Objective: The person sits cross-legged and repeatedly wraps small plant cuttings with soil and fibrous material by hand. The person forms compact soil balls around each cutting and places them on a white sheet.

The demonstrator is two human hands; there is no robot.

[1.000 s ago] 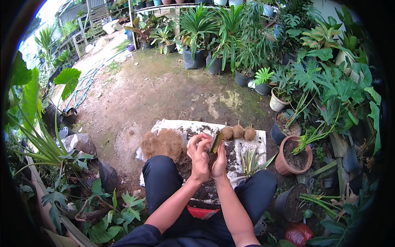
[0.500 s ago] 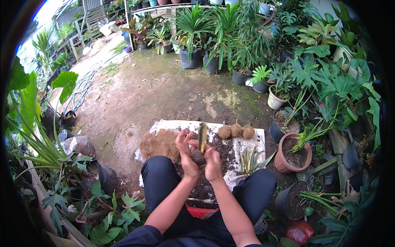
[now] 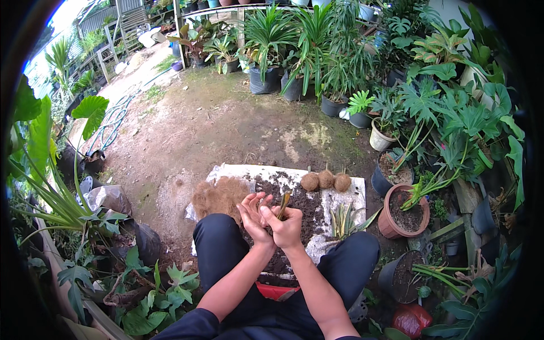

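A short yellow-green leaf cutting [image 3: 284,202] sticks up between my two hands, above the white sheet. My right hand [image 3: 288,228] is closed round its base, and the dark soil ball there is now hidden by the fingers. Beside it my left hand [image 3: 253,217] is cupped palm up, its fingers apart, touching the right at the heel. Dark loose soil [image 3: 280,262] covers the middle of the sheet [image 3: 356,198]. A heap of brown coconut fibre [image 3: 218,196] lies on its left. Three fibre-wrapped balls [image 3: 326,179] sit in a row at the far right, and striped leaf cuttings [image 3: 341,220] lie nearer.
My knees [image 3: 352,263] flank the sheet, with something red [image 3: 277,290] between them. To the right stand a terracotta-coloured pot [image 3: 391,224] and several black pots. Leafy plants crowd both sides. A blue hose [image 3: 113,122] lies on the ground at far left.
My right hand has closed over the soil ball, which showed between both palms before. The leaf cutting has tilted to the right and sits slightly lower. My left fingers have shifted slightly.
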